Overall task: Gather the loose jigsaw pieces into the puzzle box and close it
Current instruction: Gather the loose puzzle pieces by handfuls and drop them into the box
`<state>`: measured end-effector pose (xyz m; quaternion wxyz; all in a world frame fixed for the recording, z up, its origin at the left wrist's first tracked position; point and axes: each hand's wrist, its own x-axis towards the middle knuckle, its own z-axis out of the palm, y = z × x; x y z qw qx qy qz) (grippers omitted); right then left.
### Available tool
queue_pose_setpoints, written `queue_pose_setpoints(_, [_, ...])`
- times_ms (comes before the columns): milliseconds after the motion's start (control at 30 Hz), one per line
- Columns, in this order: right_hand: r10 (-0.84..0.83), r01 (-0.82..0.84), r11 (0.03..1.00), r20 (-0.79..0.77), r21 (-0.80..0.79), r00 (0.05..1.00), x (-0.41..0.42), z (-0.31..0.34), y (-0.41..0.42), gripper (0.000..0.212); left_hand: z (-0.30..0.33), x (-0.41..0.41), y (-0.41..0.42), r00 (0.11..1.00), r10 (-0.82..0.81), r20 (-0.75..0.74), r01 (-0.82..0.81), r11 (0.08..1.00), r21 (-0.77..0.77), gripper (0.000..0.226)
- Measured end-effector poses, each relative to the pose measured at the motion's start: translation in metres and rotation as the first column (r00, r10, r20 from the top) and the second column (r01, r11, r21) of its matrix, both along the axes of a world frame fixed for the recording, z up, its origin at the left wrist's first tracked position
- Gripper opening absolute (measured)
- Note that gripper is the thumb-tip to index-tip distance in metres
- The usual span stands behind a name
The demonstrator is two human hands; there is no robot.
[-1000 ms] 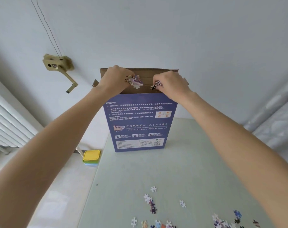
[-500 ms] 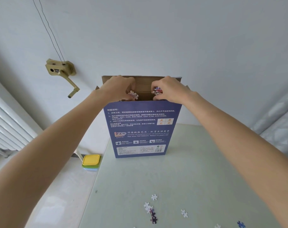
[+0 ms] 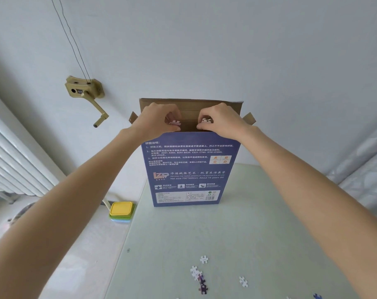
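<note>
Both hands are curled over the box's open mouth: the left hand (image 3: 159,117) pinches pieces (image 3: 175,122), and the right hand (image 3: 221,119) pinches more. The box (image 3: 190,169) stands upright on the table (image 3: 237,234), flaps up. Loose pieces (image 3: 199,277) remain on the near table, so I judge gathering unfinished and closing not yet begun.

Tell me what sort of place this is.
Probably a room in a home: a white radiator along the wall, a wall-mounted hand crank with thin cords, and a pale table with a puzzle box on it.
</note>
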<state>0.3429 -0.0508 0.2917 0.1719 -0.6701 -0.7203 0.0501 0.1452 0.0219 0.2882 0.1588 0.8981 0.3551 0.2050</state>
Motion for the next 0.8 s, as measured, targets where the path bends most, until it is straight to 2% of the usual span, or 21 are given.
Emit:
queue_pose_setpoints(67, [-0.002, 0.002, 1.0, 0.011, 0.022, 1.0, -0.003, -0.003, 0.0, 0.02, -0.001, 0.0, -0.001, 0.999, 0.006, 0.047, -0.006, 1.0, 0.001, 0.029])
queue_pose_setpoints(200, [-0.004, 0.004, 0.997, -0.003, 0.081, 1.0, -0.007, -0.006, -0.003, 0.018, -0.004, -0.001, 0.0, 0.996, 0.006, 0.087, -0.011, 0.999, 0.052, 0.019])
queue_pose_setpoints(333, [-0.023, 0.026, 0.991, -0.029, 0.129, 0.999, -0.009, -0.007, -0.01, 0.016, -0.007, -0.001, 0.002, 0.997, -0.004, 0.076, 0.006, 1.0, -0.026, 0.012])
queue_pose_setpoints(433, [-0.056, 0.05, 0.966, 0.015, 0.253, 0.998, -0.013, -0.01, -0.018, 0.013, -0.003, 0.001, 0.0, 0.999, 0.038, 0.013, -0.037, 0.998, -0.045, 0.017])
queue_pose_setpoints(500, [-0.045, 0.037, 0.924, 0.013, 0.38, 0.999, -0.018, -0.014, -0.028, 0.012, -0.001, 0.0, -0.009, 0.996, 0.087, 0.011, -0.088, 0.995, 0.037, 0.02])
queue_pose_setpoints(567, [-0.029, 0.016, 0.853, 0.016, 0.522, 0.999, -0.024, -0.022, -0.045, 0.012, -0.005, -0.005, -0.029, 0.99, 0.086, 0.11, -0.11, 0.965, 0.239, 0.017])
queue_pose_setpoints(667, [-0.065, 0.037, 0.763, 0.02, 0.646, 0.998, -0.037, -0.049, -0.084, 0.014, -0.029, -0.015, -0.065, 0.976, -0.039, 0.212, -0.087, 0.828, 0.554, 0.013])
queue_pose_setpoints(733, [-0.076, 0.052, 0.762, 0.009, 0.645, 0.997, -0.046, -0.076, -0.116, 0.015, -0.057, -0.022, -0.091, 0.966, -0.092, 0.242, -0.075, 0.795, 0.601, 0.013])
queue_pose_setpoints(800, [-0.084, 0.083, 0.802, -0.027, 0.592, 0.996, -0.056, -0.108, -0.147, 0.012, -0.088, -0.03, -0.118, 0.955, -0.096, 0.281, -0.071, 0.844, 0.531, 0.015])
